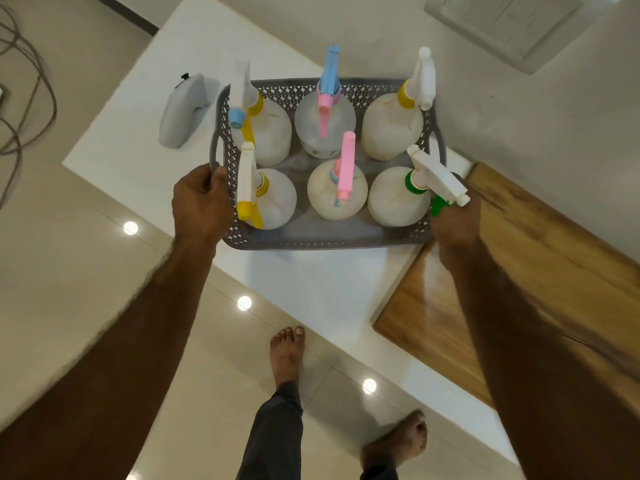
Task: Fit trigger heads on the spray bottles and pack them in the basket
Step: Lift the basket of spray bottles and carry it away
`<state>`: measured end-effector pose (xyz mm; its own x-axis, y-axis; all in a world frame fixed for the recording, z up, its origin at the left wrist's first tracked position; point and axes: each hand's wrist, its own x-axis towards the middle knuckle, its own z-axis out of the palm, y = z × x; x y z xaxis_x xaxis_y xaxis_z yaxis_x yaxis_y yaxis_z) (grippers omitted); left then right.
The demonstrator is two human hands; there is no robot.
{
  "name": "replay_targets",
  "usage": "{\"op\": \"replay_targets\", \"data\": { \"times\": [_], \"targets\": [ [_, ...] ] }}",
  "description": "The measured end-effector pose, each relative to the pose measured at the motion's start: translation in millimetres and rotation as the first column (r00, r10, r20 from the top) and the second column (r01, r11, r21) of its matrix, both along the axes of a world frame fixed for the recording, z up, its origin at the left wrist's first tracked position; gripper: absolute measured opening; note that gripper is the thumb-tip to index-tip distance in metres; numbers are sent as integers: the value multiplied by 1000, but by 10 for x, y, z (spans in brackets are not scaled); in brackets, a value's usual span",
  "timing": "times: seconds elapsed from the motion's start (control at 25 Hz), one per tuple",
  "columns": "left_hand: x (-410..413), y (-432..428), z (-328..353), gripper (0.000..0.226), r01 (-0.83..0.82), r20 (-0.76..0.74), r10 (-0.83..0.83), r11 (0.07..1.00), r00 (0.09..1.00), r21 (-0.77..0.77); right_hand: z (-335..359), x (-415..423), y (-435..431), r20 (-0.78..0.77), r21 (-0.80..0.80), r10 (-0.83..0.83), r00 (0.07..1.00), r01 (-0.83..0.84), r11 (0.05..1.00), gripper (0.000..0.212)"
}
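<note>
White tabletop over pale glossy floor tiles sets the scene, with a wooden board lying off the person's right forearm. Both arms reach forward and the hands sit apart, one at each end of a grey lattice basket. The left hand is curled shut around the basket's left handle, thumb over the rim. The right hand is at the opposite end, but a green-and-white trigger head covers most of the fingers, so its grip on the right handle cannot be made out for sure. Gripping at both ends looks meant to keep the load level for lifting or shifting.

Between the hands stand six pale spray bottles in two rows of three, upright and packed close so they brace one another. Nearest the left hand is a bottle with a yellow collar; the pink-headed one stands midway, and the green-collared one is by the right hand. Each bottle carries a trigger head, so fitting and packing look finished.

Beyond the left hand, just outside the basket, a grey bottle lies on its side on the table, apart from the rest. The person's bare feet show below on the floor
</note>
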<state>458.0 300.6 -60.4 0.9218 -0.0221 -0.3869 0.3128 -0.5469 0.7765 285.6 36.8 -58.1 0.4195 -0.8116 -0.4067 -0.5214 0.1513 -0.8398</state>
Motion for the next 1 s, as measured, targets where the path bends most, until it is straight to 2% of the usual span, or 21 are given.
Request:
{"op": "replay_targets", "data": {
  "times": [0.16, 0.28, 0.48, 0.6, 0.72, 0.76, 0.8, 0.84, 0.88, 0.92, 0.96, 1.0],
  "targets": [
    [57, 5, -52, 22, 5, 33, -7, 999, 999, 44, -36, 29, 36, 69, -17, 14, 998, -12, 1000, 43],
    [38, 17, -57, 22, 29, 94, -40, 993, 995, 111, -64, 25, 41, 103, -63, -16, 995, 22, 998, 49],
    [-65, 130, -73, 17, 70, 111, -94, 976, 989, 204, -15, -1, 51, 54, -55, -89, 995, 92, 994, 42],
    [-122, 261, -46, 11, 113, 111, -131, 981, 985, 159, 49, -106, 170, 92, -38, -141, 986, 145, 989, 46],
    [-172, 376, -67, 21, 91, 130, -102, 992, 986, 85, 117, -261, 322, 211, -9, -124, 970, 129, 992, 31],
    [-457, 329, -165, 31, 167, 88, -180, 976, 980, 142, 130, -327, 354, 242, -14, -112, 964, 119, 993, 27],
    [-617, 359, -262, 48, 67, 22, -79, 941, 997, 333, 118, -401, 382, 255, -31, -103, 961, 115, 993, 26],
    [-921, 340, -520, 60, 69, -133, -10, 893, 991, 444, 106, -451, 397, 253, -47, -101, 962, 117, 992, 27],
    [-1354, 308, -774, 58, 233, -334, -81, 865, 939, 445, 104, -523, 426, 251, -48, -126, 960, 142, 989, 27],
    [-1754, 395, -971, 49, 296, -389, -125, 859, 913, 417, 125, -617, 456, 256, -32, -167, 952, 181, 983, 27],
    [-2081, 455, -1062, 43, 344, -354, -202, 846, 913, 406, 149, -704, 491, 262, -17, -199, 944, 211, 977, 27],
    [-2170, 454, -979, 40, 387, -313, -257, 781, 914, 490, 178, -787, 541, 263, -11, -228, 938, 239, 971, 27]
  ]
}}
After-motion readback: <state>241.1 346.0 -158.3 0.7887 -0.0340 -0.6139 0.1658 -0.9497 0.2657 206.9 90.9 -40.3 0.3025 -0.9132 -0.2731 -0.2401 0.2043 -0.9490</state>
